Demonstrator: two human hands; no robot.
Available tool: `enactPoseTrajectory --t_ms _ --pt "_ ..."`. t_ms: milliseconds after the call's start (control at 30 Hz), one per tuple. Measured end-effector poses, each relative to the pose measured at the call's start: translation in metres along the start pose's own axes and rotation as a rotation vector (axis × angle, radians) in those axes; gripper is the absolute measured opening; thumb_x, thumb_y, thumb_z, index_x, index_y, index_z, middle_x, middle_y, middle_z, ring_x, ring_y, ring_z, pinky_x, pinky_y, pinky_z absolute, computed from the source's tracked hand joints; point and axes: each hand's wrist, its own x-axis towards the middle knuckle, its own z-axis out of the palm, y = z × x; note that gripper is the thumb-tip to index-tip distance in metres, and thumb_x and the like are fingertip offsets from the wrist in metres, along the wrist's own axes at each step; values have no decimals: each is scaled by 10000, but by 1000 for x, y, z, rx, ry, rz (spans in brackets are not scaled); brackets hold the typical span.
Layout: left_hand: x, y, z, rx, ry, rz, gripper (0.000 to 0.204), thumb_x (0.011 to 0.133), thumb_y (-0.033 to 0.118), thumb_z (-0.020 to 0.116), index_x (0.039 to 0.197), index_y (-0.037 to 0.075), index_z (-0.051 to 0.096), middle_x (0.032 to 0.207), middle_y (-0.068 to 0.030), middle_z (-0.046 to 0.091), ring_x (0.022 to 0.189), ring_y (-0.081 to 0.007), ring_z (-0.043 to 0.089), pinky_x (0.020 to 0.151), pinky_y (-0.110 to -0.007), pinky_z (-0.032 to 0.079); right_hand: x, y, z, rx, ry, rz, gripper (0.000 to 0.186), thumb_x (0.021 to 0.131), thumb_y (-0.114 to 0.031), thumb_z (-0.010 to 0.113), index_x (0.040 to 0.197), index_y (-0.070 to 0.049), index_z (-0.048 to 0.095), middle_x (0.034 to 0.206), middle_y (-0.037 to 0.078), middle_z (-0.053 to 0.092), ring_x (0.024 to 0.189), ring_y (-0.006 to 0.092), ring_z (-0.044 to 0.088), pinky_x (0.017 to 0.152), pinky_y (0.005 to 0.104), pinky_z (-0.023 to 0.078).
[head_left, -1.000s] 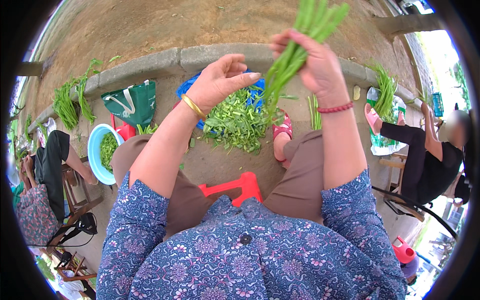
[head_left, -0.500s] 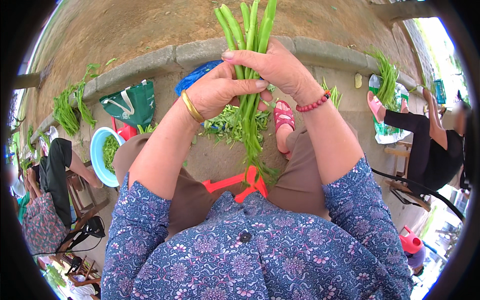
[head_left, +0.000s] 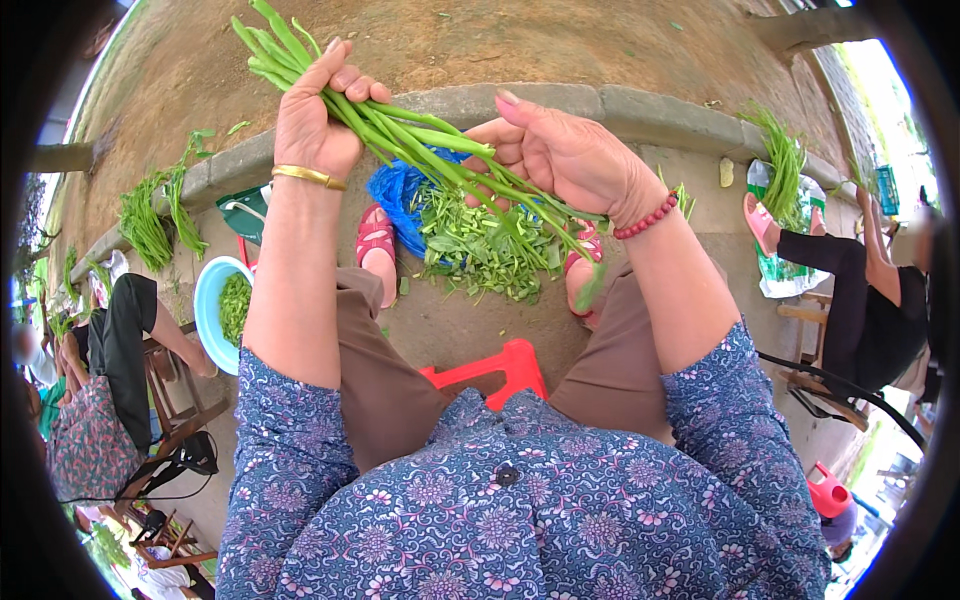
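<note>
Long green stems, which look like a bunch of water spinach (head_left: 410, 138), stretch slantwise in front of me. Near their thick ends, my left hand (head_left: 320, 122) is closed around them, a gold bangle at its wrist. The thin, leafy ends droop toward the lower right. My right hand (head_left: 572, 158), with a red bead bracelet, lies alongside them palm up. Its thumb is spread apart and its fingers are loosely bent, partly behind the stems. Below, a pile of cut greens (head_left: 490, 260) spreads on the ground beside a crumpled blue plastic bag (head_left: 393, 200).
A red plastic stool (head_left: 520, 372) shows between my knees. Left of me are a light blue basin (head_left: 208, 312) of cut greens, a dark green bag (head_left: 238, 212) and loose stems (head_left: 145, 225). More stems (head_left: 783, 165) lie right, before a stone kerb (head_left: 655, 118). People sit on both sides.
Both hands were together around the upright bunch. My left hand has carried it up and left, tilting it; my right hand has loosened and moved slightly right.
</note>
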Motion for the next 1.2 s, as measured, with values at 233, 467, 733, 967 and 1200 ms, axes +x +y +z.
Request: enactPoseTrajectory --t_ms 233,467,733,967,1200 --pt "6 1 -6 -24 -30 -92 175 873 59 593 1027 19 521 700 -2 447 575 -129 447 610 -338 452 -5 -2 3 -166 50 15 630 939 -481 499 1201 91 541 1057 164 648 945 227 647 809 332 519" --pt "-27 -51 29 206 -517 -352 280 867 116 558 1110 -14 505 675 -5 441 502 -101 458 481 -285 454 -3 0 -7 -138 -15 -238 575 926 -480 520 1218 14 558 1142 147 627 1039 225 616 927 380 473" --pt "-50 -95 32 342 -508 -653 272 842 194 607 993 -5 501 711 -56 512 525 -139 543 481 -316 533 -6 -4 5 -72 142 -224 475 867 -312 663 1193 17 559 1103 146 637 960 190 637 828 319 538" --pt "-49 -106 32 702 -404 -383 251 918 309 610 966 69 552 778 -24 575 667 -127 602 631 -267 519 6 6 -9 -170 452 -357 254 826 -253 721 880 -9 672 857 98 684 765 156 643 657 272 520" --pt "-48 -97 30 643 -400 -597 375 949 357 552 1160 48 543 862 -69 640 750 -147 635 673 -267 522 0 -10 -30 128 598 -410 220 808 -200 734 842 -2 644 801 124 676 679 177 640 613 296 528"
